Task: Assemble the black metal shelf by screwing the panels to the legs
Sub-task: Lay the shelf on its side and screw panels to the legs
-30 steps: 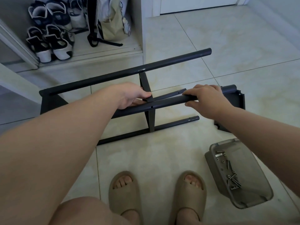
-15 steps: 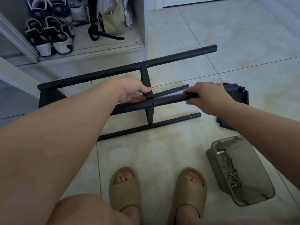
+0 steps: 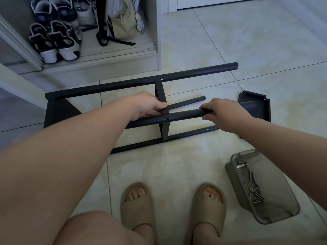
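Right hand wraps the leg, left hand grips the panel; best roll the leg until its hole meets the panel's corner.

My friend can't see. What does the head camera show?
A person's right hand grips a black metal leg; the left hand holds the half-built shelf frame on the tiled floor. A grey tray of screws sits beside their sandals.

A home entryway

Pale glossy floor tiles run up to a white door at the far edge. Beside it an open white cupboard holds pairs of black-and-white sneakers and a beige canvas bag with black straps. The person wears tan foam slides on bare feet
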